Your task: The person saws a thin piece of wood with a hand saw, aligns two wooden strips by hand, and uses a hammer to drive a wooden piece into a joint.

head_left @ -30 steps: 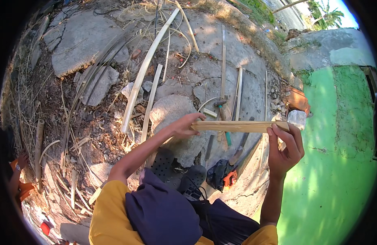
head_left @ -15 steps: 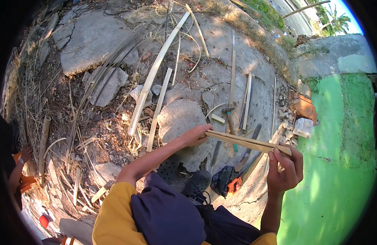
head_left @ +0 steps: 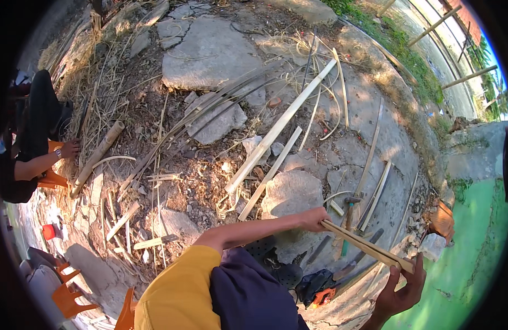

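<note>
A pair of short, flat bamboo strips [head_left: 369, 247], lying against each other, spans the gap between my hands. My left hand [head_left: 315, 219] is closed around their near-left end. At the other end, the fingers and thumb of my right hand [head_left: 401, 290] pinch the strips. Below them on the ground lies a hammer [head_left: 351, 215] with a green grip. An orange-handled tool [head_left: 324, 297] rests beside a black bag [head_left: 313, 286] near my shoes; its blade is hidden.
Long pale bamboo slats [head_left: 281, 125] and dark strips [head_left: 215, 102] lie over broken concrete. A flat stone [head_left: 291, 195] sits ahead of me. To the right stands a green wall [head_left: 468, 247]. At the left are another person's hand [head_left: 71, 148], a bamboo pole [head_left: 98, 158] and orange chairs [head_left: 69, 298].
My view has turned left, so the scene sits farther right and more of the other person shows. Both hands keep hold of the bamboo strips, which slope more steeply down to the right.
</note>
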`<state>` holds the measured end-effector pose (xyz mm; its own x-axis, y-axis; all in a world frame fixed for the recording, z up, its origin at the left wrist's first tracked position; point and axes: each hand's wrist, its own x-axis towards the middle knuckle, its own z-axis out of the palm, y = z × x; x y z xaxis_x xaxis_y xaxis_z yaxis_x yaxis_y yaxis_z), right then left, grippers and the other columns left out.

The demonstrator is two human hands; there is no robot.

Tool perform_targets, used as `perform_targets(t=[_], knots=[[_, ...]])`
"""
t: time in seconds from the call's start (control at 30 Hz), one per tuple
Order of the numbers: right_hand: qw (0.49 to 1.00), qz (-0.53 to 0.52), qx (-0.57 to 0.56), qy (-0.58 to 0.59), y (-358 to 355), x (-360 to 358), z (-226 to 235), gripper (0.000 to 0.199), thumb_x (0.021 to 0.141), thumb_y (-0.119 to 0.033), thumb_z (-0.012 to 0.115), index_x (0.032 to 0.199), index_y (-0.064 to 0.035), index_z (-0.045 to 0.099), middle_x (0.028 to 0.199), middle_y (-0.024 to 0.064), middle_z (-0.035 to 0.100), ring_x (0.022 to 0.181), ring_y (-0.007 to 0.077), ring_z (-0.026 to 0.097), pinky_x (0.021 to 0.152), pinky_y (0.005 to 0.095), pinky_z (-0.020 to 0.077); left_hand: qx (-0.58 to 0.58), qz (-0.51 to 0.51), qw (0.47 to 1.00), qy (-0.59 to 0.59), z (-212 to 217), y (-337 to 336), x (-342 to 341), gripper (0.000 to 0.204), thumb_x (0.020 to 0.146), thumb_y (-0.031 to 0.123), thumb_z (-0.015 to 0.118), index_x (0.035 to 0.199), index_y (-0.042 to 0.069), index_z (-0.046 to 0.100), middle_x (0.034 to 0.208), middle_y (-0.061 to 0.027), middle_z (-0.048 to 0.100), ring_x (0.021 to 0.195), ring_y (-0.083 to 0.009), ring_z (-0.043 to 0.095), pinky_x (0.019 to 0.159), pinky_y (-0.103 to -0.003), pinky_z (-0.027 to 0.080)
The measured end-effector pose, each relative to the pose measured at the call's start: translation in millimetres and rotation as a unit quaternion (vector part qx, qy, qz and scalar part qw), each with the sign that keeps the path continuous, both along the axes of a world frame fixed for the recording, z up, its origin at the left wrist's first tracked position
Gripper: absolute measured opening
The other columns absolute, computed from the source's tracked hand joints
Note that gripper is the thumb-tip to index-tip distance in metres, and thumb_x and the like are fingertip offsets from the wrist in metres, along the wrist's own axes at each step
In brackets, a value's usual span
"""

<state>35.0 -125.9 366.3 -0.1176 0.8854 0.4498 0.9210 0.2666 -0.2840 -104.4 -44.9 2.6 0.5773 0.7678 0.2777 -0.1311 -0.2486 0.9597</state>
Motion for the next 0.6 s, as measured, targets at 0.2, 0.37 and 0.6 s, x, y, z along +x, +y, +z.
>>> perform_targets(t=[0.2,0.37,0.6], knots=[[0.997,0.051,0.046,-0.017,1,-23,26,0.026,0.085,-0.016,0.085,0.101,0.0018,0.075,0.096,0.0114,0.075,0.086,0.0262,0.072,0.075,0.0362,0.0605,-0.014,0.021,0.999,-0.032,10,-6,5,0.019,0.085,0.017,0.07,0.075,0.002,0.064,0.065,-0.0224,0.054,0.058,-0.0417,0.043,0.053,-0.046,0.039],[0.994,0.071,0.045,-0.064,-4,-30,39,0.021,0.089,-0.016,0.082,0.097,0.0008,0.075,0.096,0.0099,0.076,0.081,0.0221,0.072,0.072,0.0345,0.0602,0.053,0.018,0.998,-0.01,15,1,5,0.016,0.093,0.021,0.071,0.093,0.005,0.075,0.068,-0.0202,0.061,0.053,-0.0325,0.047,0.054,-0.041,0.042],[0.999,0.042,-0.002,-0.023,1,-36,40,0.019,0.089,-0.014,0.082,0.098,0.001,0.076,0.093,0.0127,0.077,0.08,0.0228,0.075,0.074,0.0358,0.0608,-0.015,0.006,1.0,-0.004,-9,-9,-10,0.019,0.086,0.015,0.067,0.075,0.001,0.062,0.064,-0.0227,0.053,0.054,-0.0376,0.042,0.053,-0.046,0.038]])
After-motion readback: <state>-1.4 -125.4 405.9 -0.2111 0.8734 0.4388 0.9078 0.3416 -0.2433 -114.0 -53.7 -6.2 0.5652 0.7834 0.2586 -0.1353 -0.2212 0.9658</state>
